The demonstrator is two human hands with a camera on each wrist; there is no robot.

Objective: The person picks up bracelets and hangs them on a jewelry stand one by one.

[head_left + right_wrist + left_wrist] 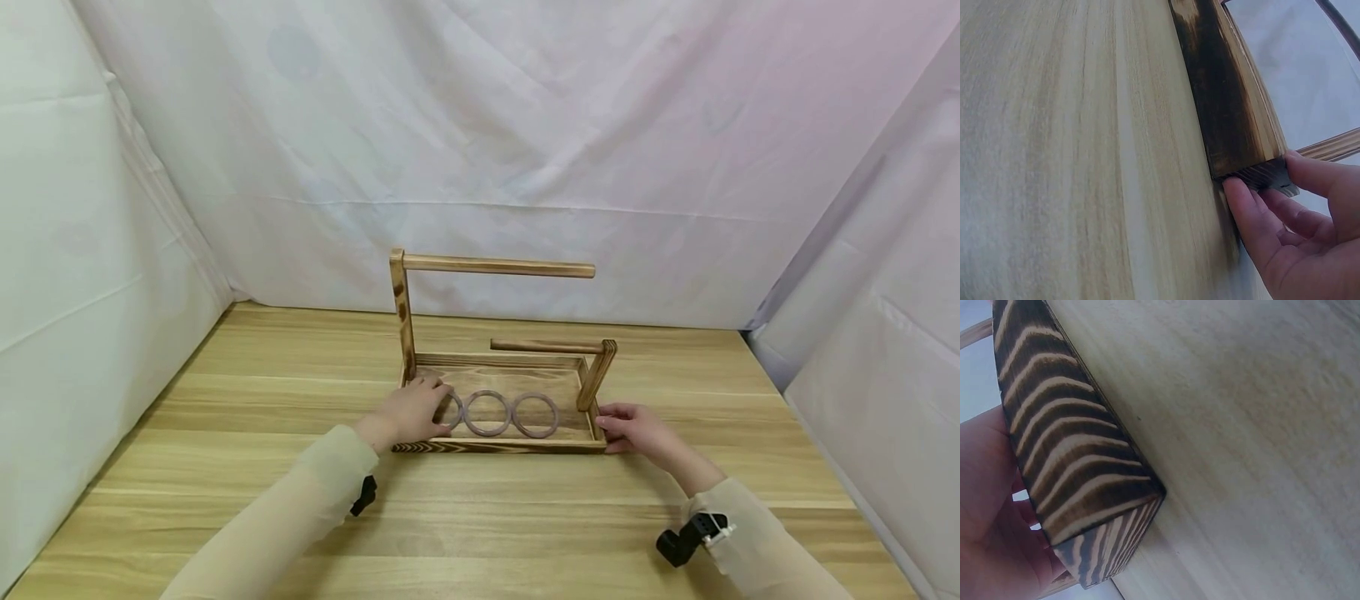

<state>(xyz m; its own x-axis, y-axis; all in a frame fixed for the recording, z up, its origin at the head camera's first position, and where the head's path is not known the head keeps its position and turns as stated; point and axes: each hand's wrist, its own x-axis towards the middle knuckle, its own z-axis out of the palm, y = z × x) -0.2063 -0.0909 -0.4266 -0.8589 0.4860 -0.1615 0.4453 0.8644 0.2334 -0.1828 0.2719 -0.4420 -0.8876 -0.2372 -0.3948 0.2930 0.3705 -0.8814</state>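
Note:
A wooden stand [502, 447] with a shallow tray base and two horizontal bars stands on the table. Inside the tray, three pale purple-grey bangles lie in a row: a right one [555, 417], a middle one [487, 434] and a left one [459, 410]. My left hand [411, 411] reaches over the tray's front left and grips the left bangle, covering much of it. In the left wrist view the striped tray wall [1072, 437] hides the fingertips. My right hand [637, 429] holds the tray's right end, its thumb at the rim and fingers against the outer side.
The long upper bar [498, 266] runs rightward from a tall left post [402, 317]. A shorter lower bar [547, 346] extends leftward from the right post [597, 375]. White cloth [525, 125] hangs behind and at both sides of the wood-grain table [487, 525].

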